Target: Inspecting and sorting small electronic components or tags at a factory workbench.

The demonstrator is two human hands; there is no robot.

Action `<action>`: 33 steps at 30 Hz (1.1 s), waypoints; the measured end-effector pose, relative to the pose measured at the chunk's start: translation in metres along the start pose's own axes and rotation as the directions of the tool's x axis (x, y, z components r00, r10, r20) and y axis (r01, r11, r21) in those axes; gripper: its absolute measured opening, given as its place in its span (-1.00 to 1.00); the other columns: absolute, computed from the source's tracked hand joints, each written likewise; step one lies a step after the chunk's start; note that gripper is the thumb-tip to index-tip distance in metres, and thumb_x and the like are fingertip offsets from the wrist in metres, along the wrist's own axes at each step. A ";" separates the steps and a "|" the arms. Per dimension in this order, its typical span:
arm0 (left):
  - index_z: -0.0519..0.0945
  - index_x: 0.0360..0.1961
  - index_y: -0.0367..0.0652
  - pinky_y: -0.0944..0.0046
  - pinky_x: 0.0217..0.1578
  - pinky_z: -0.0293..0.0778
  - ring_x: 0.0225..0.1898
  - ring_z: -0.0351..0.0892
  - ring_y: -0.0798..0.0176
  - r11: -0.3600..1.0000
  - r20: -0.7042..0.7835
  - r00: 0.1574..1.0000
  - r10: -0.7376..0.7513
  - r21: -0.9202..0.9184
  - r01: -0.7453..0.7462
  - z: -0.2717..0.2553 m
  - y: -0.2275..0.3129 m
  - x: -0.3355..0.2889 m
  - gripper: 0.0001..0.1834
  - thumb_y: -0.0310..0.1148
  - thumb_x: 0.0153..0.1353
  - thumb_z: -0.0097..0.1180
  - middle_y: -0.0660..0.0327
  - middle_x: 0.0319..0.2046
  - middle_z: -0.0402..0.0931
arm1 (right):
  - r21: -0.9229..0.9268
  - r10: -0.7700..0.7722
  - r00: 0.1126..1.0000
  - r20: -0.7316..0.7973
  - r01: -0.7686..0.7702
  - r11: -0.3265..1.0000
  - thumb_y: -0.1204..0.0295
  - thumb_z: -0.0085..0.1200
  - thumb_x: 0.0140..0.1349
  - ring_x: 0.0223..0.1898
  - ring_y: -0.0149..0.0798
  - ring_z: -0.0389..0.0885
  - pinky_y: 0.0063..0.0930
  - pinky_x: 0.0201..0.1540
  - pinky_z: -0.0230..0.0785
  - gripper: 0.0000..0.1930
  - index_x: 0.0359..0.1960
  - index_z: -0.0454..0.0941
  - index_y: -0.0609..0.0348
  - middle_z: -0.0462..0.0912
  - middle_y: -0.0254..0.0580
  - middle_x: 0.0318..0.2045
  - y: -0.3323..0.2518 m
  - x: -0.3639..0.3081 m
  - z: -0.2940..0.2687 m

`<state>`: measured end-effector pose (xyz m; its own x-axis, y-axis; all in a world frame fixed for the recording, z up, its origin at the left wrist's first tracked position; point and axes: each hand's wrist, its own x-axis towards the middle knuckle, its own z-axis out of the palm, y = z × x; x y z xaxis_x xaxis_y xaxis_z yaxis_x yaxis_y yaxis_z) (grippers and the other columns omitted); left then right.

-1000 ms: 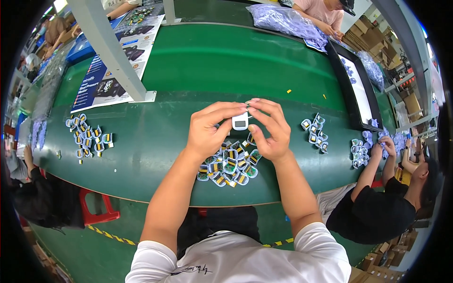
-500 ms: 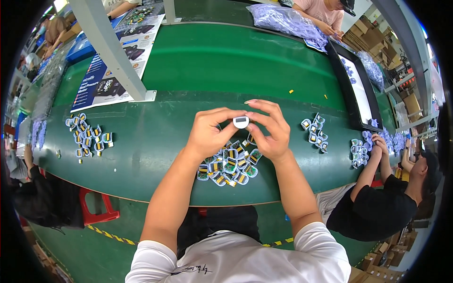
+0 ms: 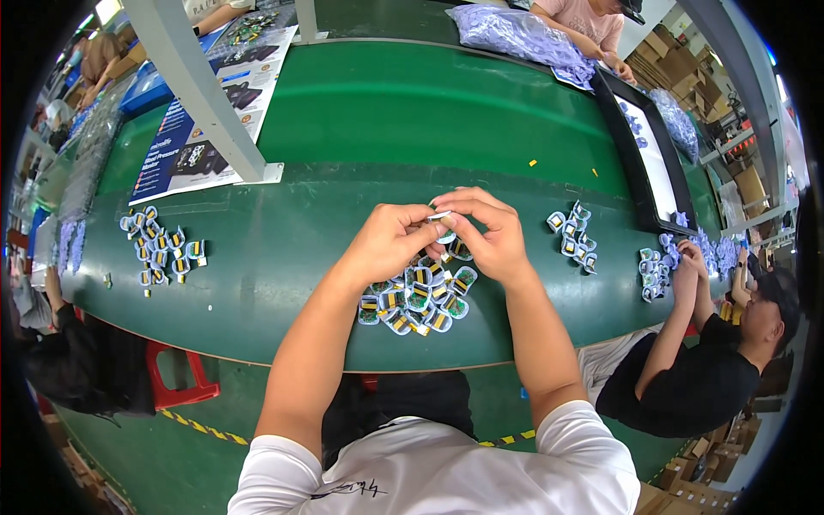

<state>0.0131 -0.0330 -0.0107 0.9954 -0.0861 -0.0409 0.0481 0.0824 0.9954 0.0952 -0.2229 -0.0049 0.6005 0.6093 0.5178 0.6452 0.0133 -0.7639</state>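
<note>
Over a pile of small pale-blue casings (image 3: 418,300) with green circuit boards and yellow strips inside, my two hands meet. My left hand (image 3: 386,245) pinches one small white casing (image 3: 443,230) between thumb and fingers. From the other side, my right hand (image 3: 491,233) grips the same casing, its thumb pressed to the edge and its fingers curled over the far side. A bit of green shows inside the casing; fingertips hide much of the rest.
Similar casings lie in groups at the left (image 3: 159,247) and the right (image 3: 573,239). A grey metal post (image 3: 202,94) stands on a printed sheet (image 3: 193,159). Far right, a black-rimmed tray (image 3: 642,154) sits near a co-worker's hands (image 3: 689,256). A purple-filled plastic bag (image 3: 519,36) lies farther back.
The casing has turned from its white face with a dark window to show its green inside. My right fingers have closed in around it.
</note>
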 end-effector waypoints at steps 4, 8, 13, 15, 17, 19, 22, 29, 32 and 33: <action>0.71 0.05 -0.36 0.35 -0.22 0.65 -0.30 0.73 0.39 0.999 -0.020 1.000 -0.021 -0.045 0.021 -0.001 -0.001 0.001 -0.72 -0.37 0.47 0.24 0.15 -0.27 0.75 | -0.222 -0.058 0.997 -0.059 0.044 0.974 0.54 0.25 0.32 -0.05 -0.07 0.74 -0.22 0.15 0.47 -0.91 -0.18 0.72 0.23 0.80 -0.16 -0.10 0.003 -0.002 0.006; 0.72 -0.02 -0.39 0.35 -0.23 0.65 -0.30 0.76 0.36 0.989 -0.121 0.991 0.050 0.144 -0.033 0.000 0.002 0.001 -0.77 -0.43 0.43 0.24 0.14 -0.28 0.77 | -0.259 0.017 0.999 -0.048 -0.029 0.965 0.55 0.17 0.38 -0.06 -0.13 0.74 -0.23 0.14 0.51 -0.90 -0.16 0.69 0.29 0.79 -0.10 -0.14 0.002 -0.002 0.003; 0.74 -0.06 -0.41 0.35 -0.25 0.64 -0.29 0.80 0.32 0.982 -0.150 0.977 0.153 0.134 -0.133 -0.002 -0.002 0.002 -0.79 -0.48 0.40 0.23 0.14 -0.28 0.79 | -0.101 0.176 0.984 0.024 -0.173 0.980 0.49 0.13 0.45 -0.10 -0.18 0.73 -0.32 0.04 0.52 -0.85 -0.16 0.70 0.31 0.77 -0.08 -0.15 0.002 -0.001 -0.009; 0.74 -0.03 -0.42 0.35 -0.23 0.65 -0.27 0.81 0.31 0.989 -0.110 0.987 0.118 0.102 -0.107 -0.003 -0.002 0.001 -0.79 -0.52 0.41 0.19 0.12 -0.26 0.80 | -0.055 0.224 0.970 0.093 -0.220 0.974 0.46 0.13 0.46 -0.11 -0.21 0.72 -0.34 0.01 0.52 -0.83 -0.17 0.71 0.33 0.76 -0.09 -0.16 0.003 0.000 -0.015; 0.74 -0.02 -0.42 0.35 -0.22 0.65 -0.26 0.81 0.31 0.989 -0.098 0.990 0.105 0.112 -0.094 -0.003 -0.002 0.001 -0.78 -0.53 0.41 0.18 0.11 -0.25 0.80 | -0.064 0.235 0.966 0.105 -0.229 0.971 0.46 0.13 0.45 -0.11 -0.22 0.72 -0.34 0.00 0.52 -0.83 -0.17 0.71 0.33 0.76 -0.09 -0.17 0.002 0.001 -0.017; 0.74 -0.01 -0.42 0.35 -0.21 0.66 -0.25 0.81 0.31 0.989 -0.087 0.992 0.094 0.123 -0.083 -0.003 -0.002 0.001 -0.78 -0.54 0.42 0.16 0.10 -0.25 0.79 | -0.073 0.244 0.963 0.117 -0.236 0.969 0.46 0.14 0.45 -0.12 -0.23 0.72 -0.35 -0.01 0.52 -0.83 -0.17 0.71 0.33 0.76 -0.09 -0.17 0.002 0.000 -0.018; 0.74 -0.03 -0.43 0.35 -0.20 0.66 -0.23 0.81 0.30 0.994 -0.082 0.995 0.057 0.095 -0.049 -0.004 -0.003 0.002 -0.78 -0.54 0.42 0.16 0.09 -0.24 0.80 | -0.082 0.233 0.966 0.108 -0.225 0.971 0.46 0.14 0.45 -0.12 -0.23 0.72 -0.35 -0.01 0.52 -0.83 -0.19 0.71 0.33 0.76 -0.09 -0.18 0.002 0.000 -0.017; 0.75 -0.06 -0.44 0.34 -0.17 0.68 -0.21 0.81 0.31 0.995 -0.078 0.995 0.068 0.083 -0.061 -0.005 -0.002 0.000 -0.81 -0.56 0.40 0.21 0.08 -0.23 0.80 | -0.087 0.188 0.977 0.097 -0.180 0.980 0.49 0.18 0.42 -0.14 -0.23 0.73 -0.35 -0.03 0.53 -0.86 -0.21 0.71 0.33 0.77 -0.09 -0.18 0.004 -0.001 -0.017; 0.75 -0.09 -0.44 0.36 -0.17 0.68 -0.21 0.81 0.32 0.997 -0.089 0.994 0.063 0.046 -0.059 -0.005 -0.002 0.000 -0.83 -0.57 0.37 0.24 0.08 -0.25 0.79 | -0.100 0.150 0.985 0.082 -0.142 0.985 0.50 0.18 0.41 -0.15 -0.23 0.73 -0.35 -0.04 0.54 -0.87 -0.21 0.71 0.33 0.77 -0.09 -0.19 0.004 -0.001 -0.014; 0.75 -0.11 -0.43 0.36 -0.17 0.68 -0.21 0.80 0.32 0.998 -0.100 0.993 0.062 0.012 -0.061 -0.005 -0.003 0.000 -0.85 -0.58 0.36 0.26 0.08 -0.26 0.79 | -0.105 0.136 0.988 0.072 -0.128 0.986 0.51 0.18 0.41 -0.15 -0.23 0.73 -0.35 -0.04 0.54 -0.88 -0.22 0.71 0.32 0.77 -0.09 -0.19 0.004 -0.001 -0.012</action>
<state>0.0129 -0.0282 -0.0137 0.9998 0.0187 0.0120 -0.0134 0.0757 0.9970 0.1028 -0.2333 -0.0037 0.6471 0.6606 0.3805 0.6094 -0.1484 -0.7789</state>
